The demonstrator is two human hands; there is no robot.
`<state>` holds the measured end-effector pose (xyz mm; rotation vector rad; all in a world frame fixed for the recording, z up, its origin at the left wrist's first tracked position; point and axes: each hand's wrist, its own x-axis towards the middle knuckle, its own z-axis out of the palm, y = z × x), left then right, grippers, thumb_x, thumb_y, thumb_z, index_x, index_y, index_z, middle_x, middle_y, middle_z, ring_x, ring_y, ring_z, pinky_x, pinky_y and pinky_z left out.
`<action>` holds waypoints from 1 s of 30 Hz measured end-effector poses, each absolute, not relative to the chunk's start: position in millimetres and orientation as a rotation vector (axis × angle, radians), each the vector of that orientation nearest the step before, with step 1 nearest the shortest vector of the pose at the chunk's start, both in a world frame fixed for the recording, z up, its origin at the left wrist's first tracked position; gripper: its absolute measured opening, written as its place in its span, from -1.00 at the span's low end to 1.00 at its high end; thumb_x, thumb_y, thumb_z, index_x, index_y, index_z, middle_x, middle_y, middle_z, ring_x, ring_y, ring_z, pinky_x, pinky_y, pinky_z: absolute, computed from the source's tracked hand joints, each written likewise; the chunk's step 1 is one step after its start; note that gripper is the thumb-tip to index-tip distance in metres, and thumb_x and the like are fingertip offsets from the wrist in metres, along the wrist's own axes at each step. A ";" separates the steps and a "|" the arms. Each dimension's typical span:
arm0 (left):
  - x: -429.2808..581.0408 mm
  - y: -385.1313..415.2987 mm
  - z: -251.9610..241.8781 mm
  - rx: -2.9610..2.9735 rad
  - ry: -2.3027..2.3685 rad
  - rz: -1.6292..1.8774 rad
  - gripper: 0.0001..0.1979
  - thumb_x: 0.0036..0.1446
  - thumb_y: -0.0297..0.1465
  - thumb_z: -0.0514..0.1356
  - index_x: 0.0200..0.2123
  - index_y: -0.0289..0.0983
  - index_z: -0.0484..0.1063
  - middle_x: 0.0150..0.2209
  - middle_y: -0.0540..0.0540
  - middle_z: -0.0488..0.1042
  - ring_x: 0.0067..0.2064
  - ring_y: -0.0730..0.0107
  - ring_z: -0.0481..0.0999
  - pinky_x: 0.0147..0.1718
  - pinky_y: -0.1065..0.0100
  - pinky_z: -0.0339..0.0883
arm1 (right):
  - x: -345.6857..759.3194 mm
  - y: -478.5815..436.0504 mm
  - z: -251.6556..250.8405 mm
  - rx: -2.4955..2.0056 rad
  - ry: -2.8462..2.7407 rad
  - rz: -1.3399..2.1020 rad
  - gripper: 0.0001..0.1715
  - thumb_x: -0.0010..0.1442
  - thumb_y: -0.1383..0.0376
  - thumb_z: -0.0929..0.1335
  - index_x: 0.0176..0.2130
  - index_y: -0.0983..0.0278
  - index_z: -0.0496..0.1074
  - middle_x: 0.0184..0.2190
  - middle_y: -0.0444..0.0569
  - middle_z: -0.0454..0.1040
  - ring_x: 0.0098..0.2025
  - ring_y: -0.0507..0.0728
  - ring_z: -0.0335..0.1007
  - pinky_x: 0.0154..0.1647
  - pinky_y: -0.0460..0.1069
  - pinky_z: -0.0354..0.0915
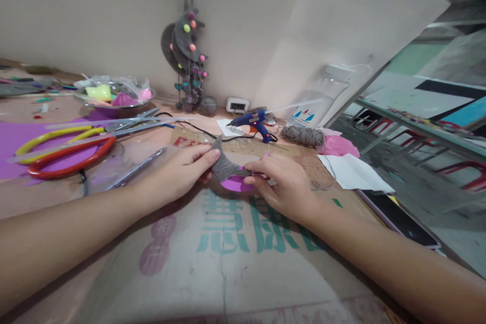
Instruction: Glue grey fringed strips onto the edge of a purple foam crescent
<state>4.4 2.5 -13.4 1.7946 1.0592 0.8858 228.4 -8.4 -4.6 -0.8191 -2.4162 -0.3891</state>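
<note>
At the centre of the frame, a purple crescent (237,184), its left part wrapped in grey yarn (225,166), lies lengthwise left to right, belly bowed downward, left tip pointing up. The left hand (187,164) pinches the wrapped part; the right hand (284,179) pinches the other end, its fingers partly hiding it. A glue gun (251,120) lies just above, scissors (103,153) at left.

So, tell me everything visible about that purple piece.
The purple piece looks thin and curved, like card. Grey yarn covers its left part; the lower edge is bare. The left hand pinches the wrapped end, thumb on top; the right hand covers the other end, hiding its full outline. It is held over a printed surface.
</note>
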 end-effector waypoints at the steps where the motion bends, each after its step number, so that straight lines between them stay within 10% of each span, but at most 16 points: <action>1: 4.6 2.6 -13.8 1.789 1.065 0.884 -0.63 0.25 -0.21 -0.04 -0.53 -0.26 0.26 -0.56 0.06 0.29 -0.50 0.47 0.26 -0.51 0.43 0.09 | 228.9 -8.4 -4.4 -0.828 -2.397 -0.356 -0.78 0.25 0.21 0.30 -0.25 0.33 0.42 -0.49 -0.08 0.43 -0.44 0.06 0.24 -0.40 -0.05 0.11; 30: 5.3 2.8 -10.4 1.824 1.062 0.875 -0.64 0.25 -0.23 -0.03 -0.55 -0.26 0.25 -0.57 0.09 0.28 -0.50 0.49 0.26 -0.49 0.43 0.09 | 224.8 -10.8 -4.2 -0.771 -2.474 -0.526 -0.78 0.26 0.23 0.29 -0.30 0.32 0.45 -0.53 -0.09 0.44 -0.45 0.07 0.29 -0.40 -0.02 0.15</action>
